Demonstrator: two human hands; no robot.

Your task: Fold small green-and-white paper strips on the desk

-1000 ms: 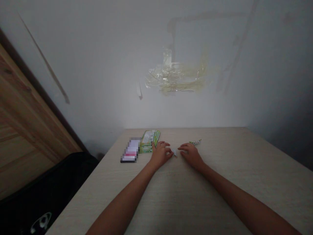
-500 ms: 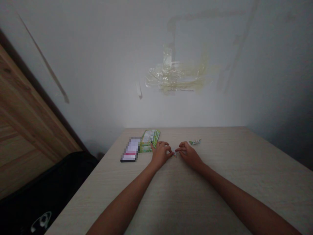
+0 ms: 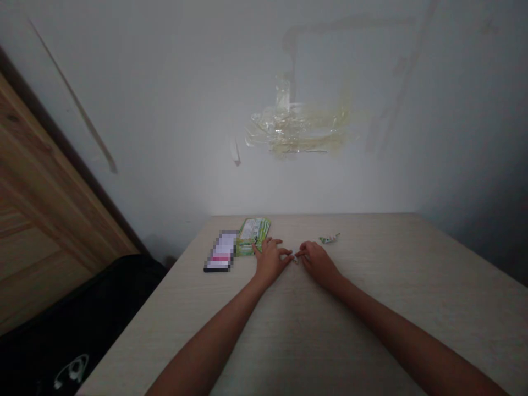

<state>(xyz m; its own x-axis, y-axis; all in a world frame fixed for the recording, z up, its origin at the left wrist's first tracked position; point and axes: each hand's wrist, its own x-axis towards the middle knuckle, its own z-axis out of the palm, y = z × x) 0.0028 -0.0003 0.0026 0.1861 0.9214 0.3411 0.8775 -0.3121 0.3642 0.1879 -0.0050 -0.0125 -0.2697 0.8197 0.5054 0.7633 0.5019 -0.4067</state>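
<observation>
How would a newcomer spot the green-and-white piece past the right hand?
On the pale table, find the right hand, toward the far edge. Just beyond it and slightly right lies the small green-and-white piece, pointed at its ends. Unlike the tiny scrap between the hands or the flat green stack by the left hand, it lies alone, untouched.

Here's the little scrap (image 3: 296, 260), pale and tiny, right between the fingertips of the left hand (image 3: 269, 263) and right hand (image 3: 317, 259), partly covered, its exact shape too small to read!
</observation>
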